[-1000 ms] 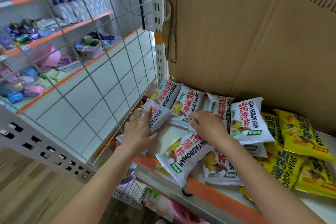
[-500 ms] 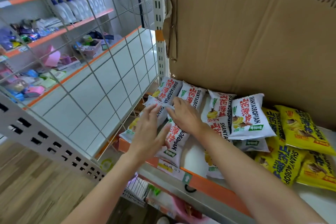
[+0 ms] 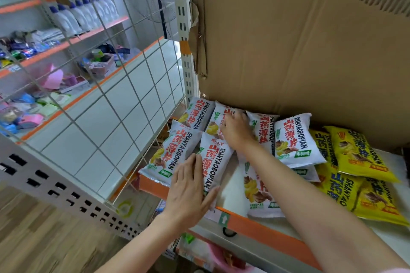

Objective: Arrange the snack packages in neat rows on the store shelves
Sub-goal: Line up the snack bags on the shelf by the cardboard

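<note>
The left hand (image 3: 188,193) lies flat on a white snack bag (image 3: 216,162) at 7 o'clock, fingers straight, likely to line it up. The right hand (image 3: 236,131) presses a back bag (image 3: 218,117) at 12 o'clock, fingers bent, on the shelf (image 3: 255,226)

The right forearm (image 3: 288,186) covers much of a white snack pack (image 3: 257,193) beneath it; the right hand (image 3: 237,133) hides the print on another white pack (image 3: 214,121). Yellow packs (image 3: 377,204) overlap, lower ones partly buried. Far-shelf goods (image 3: 20,51) are blurred
</note>
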The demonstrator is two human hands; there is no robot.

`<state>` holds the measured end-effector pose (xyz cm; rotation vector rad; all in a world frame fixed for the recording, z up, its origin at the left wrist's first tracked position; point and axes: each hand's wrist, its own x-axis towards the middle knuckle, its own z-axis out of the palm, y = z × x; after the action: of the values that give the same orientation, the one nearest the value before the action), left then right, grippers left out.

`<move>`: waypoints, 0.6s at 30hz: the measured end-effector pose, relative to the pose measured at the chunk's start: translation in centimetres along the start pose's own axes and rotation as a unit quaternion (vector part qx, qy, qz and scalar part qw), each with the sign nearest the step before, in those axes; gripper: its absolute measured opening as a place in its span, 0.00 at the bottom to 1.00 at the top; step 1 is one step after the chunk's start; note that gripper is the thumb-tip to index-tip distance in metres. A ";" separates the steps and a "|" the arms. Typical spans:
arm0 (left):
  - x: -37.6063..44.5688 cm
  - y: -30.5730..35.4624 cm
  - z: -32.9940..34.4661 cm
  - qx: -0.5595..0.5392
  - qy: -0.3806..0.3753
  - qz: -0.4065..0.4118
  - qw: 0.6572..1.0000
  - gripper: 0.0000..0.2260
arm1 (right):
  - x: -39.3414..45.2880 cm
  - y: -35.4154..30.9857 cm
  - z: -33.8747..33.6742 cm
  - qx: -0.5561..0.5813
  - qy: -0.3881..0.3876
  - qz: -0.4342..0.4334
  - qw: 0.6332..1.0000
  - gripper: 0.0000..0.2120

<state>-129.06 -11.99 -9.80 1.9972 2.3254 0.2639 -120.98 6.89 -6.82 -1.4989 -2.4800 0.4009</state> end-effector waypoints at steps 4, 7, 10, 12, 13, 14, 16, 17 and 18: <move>2.9 1.6 -2.1 -0.132 0.059 0.015 0.989 0.32 | -1.5 3.9 -4.3 -0.041 0.006 0.073 0.996 0.10; 7.3 3.8 -2.8 -0.183 0.065 0.028 0.981 0.20 | -2.6 5.7 -6.9 -0.035 -0.040 0.113 0.992 0.10; 12.1 6.0 -2.2 -0.209 -0.033 -0.005 0.977 0.20 | -3.7 5.2 -7.6 -0.027 -0.068 0.116 0.991 0.10; 14.7 6.9 -1.5 -0.221 -0.078 -0.021 0.972 0.21 | -4.5 4.3 -6.5 -0.023 -0.105 0.102 0.989 0.11; 15.7 7.2 -1.3 -0.235 -0.089 -0.027 0.968 0.21 | -4.9 4.0 -5.8 -0.028 -0.119 0.094 0.988 0.13; 16.7 7.6 -1.2 -0.252 -0.097 -0.035 0.962 0.20 | -5.2 3.8 -5.2 -0.034 -0.127 0.088 0.987 0.15; 18.3 8.2 -1.3 -0.275 -0.113 -0.058 0.953 0.17 | -5.5 3.7 -4.8 -0.022 -0.133 0.096 0.986 0.18; 19.1 8.4 -1.3 -0.282 -0.120 -0.070 0.949 0.18 | -5.6 3.7 -4.8 -0.013 -0.142 0.100 0.985 0.19; 19.9 8.6 -1.3 -0.288 -0.125 -0.084 0.946 0.19 | -5.6 3.7 -4.9 -0.008 -0.153 0.101 0.983 0.19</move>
<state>-124.01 8.78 -5.81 1.4506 1.9459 0.5641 -113.75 4.11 -3.67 -1.8263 -2.5624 0.6979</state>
